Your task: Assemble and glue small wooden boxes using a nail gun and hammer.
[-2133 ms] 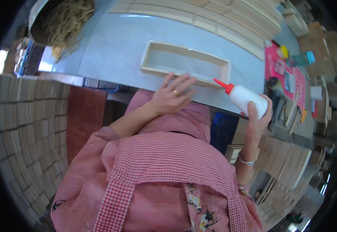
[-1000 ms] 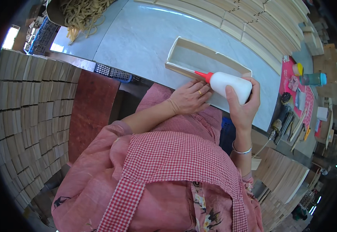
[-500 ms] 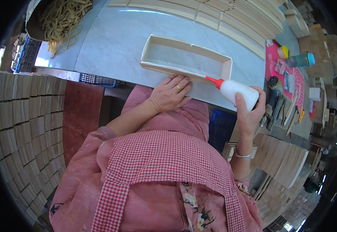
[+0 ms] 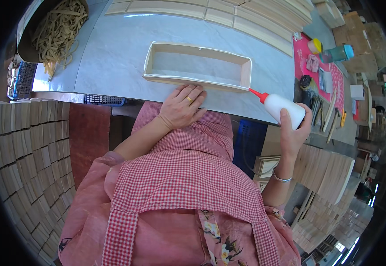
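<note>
The wooden frame (image 4: 246,74) lies on the pale table (image 4: 113,57). At its near right corner is the red nozzle (image 4: 259,95) of a white bottle (image 4: 284,111), wrapped by the right hand (image 4: 296,128), thumb against fingers. At the frame's near side, the left hand (image 4: 182,108) (ring (image 4: 189,99) showing) lies loosely open, fingers slightly parted.

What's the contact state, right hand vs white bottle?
Touching. The head view shows the right hand gripping the white bottle, its thumb laid across the side.
</note>
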Available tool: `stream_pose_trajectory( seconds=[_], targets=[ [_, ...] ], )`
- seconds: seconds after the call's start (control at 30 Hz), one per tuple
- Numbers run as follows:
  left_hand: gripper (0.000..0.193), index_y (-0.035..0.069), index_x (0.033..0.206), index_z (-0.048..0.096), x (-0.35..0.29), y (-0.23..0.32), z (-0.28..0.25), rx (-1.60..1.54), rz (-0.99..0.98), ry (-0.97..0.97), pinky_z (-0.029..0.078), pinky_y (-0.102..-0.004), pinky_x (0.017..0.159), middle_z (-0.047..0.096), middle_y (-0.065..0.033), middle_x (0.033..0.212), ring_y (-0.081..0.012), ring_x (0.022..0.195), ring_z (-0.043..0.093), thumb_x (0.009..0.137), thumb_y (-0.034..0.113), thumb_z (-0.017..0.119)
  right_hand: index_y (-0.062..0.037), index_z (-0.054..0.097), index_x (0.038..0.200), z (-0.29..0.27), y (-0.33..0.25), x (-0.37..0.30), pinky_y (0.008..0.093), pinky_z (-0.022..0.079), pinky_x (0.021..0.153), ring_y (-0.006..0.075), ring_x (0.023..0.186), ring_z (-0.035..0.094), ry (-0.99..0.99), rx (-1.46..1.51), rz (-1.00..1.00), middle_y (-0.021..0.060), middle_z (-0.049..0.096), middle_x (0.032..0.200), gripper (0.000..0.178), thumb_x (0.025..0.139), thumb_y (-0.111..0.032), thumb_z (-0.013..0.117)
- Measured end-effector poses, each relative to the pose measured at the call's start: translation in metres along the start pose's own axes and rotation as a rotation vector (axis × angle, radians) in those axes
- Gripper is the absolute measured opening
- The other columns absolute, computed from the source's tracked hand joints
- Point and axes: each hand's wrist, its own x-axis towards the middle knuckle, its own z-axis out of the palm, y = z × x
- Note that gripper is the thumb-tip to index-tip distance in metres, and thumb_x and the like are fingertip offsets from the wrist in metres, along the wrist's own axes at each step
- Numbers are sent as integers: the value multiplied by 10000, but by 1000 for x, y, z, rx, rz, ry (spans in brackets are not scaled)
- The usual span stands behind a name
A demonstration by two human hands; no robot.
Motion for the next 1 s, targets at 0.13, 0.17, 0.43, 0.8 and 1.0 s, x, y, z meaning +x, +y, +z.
stream_pose_trajectory(
  seconds=[0.13, 0.17, 0.43, 0.8, 1.0],
  targets=[
    [430, 46, 1205, 668, -2, -3, -1, 2, -9, -8, 466, -379, 1039, 635, -106, 1273, -249, 1135, 620, 913, 361, 654, -38, 567, 1225, 5, 0, 3, 346, 533, 774, 245, 903, 620, -5, -20, -55, 142, 639, 1101, 447, 849, -165, 772],
    [439, 57, 1217, 669, -1, -2, 0, 5, -12, -19, 466, -380, 1040, 635, -104, 1284, -251, 1144, 620, 912, 371, 660, -38, 563, 1229, 6, -3, 2, 333, 533, 741, 241, 889, 622, 11, 29, 19, 145, 636, 1098, 446, 855, -169, 767],
    [439, 44, 1211, 658, 1, -3, -2, -33, 5, 7, 464, -386, 1057, 629, -115, 1285, -255, 1156, 618, 910, 364, 664, -33, 522, 1252, 92, -51, 6, 258, 511, 567, 193, 809, 605, -53, 430, 133, 134, 591, 1085, 455, 882, -177, 744],
    [388, 28, 1175, 640, -2, -8, -2, -75, 30, 34, 464, -372, 1037, 608, -134, 1256, -259, 1132, 590, 929, 327, 627, -49, 524, 1232, 188, -104, 29, 347, 538, 718, 232, 845, 621, -310, 254, -251, 136, 615, 1081, 493, 847, -188, 799],
    [384, 28, 1169, 644, -1, -8, -1, -77, 27, 28, 466, -368, 1035, 608, -134, 1251, -258, 1130, 592, 926, 325, 630, -48, 536, 1212, 179, -104, 42, 347, 535, 735, 242, 833, 632, -287, 179, -353, 130, 648, 1017, 485, 835, -186, 808]
  ],
)
